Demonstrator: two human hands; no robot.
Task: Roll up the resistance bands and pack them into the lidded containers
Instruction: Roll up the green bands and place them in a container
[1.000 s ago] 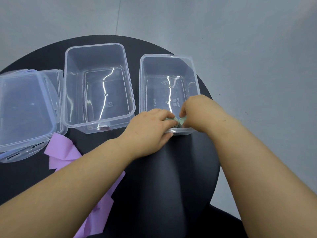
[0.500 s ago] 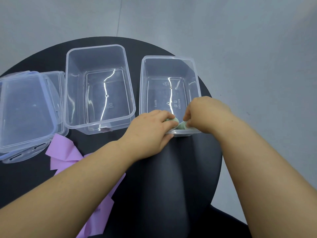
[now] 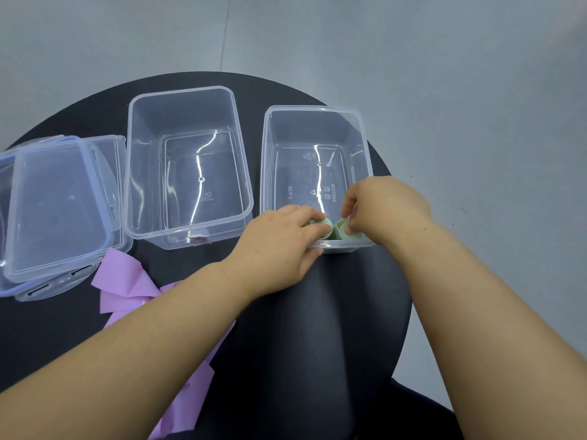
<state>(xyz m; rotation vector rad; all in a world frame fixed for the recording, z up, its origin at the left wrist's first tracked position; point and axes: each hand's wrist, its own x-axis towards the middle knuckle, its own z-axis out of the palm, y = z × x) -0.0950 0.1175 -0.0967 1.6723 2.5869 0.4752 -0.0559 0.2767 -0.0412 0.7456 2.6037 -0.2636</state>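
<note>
At the far left of the round black table (image 3: 320, 328) lie two clear lids (image 3: 57, 211), stacked askew and off their boxes. Just in front of them a purple band (image 3: 122, 281) sprawls flat and unrolled, trailing toward the near edge under the left forearm. Next comes the left container (image 3: 182, 90), open and with nothing in it. The left hand (image 3: 279, 242) reaches over the near rim of the right container (image 3: 314, 108), its fingers curled down onto the green band (image 3: 347, 232), which sits rolled at the near end of that box, against the wall. The band shows as two small coils side by side; whether that is one band or two is not clear. The right hand (image 3: 387, 208) comes in from the other side, its fingertips pinching the right-hand coil. By this reckoning the task is somewhere short of halfway: the green band is rolled and in its box, being seated there, while the purple one has yet to be rolled and packed, and both lids have yet to go on.
</note>
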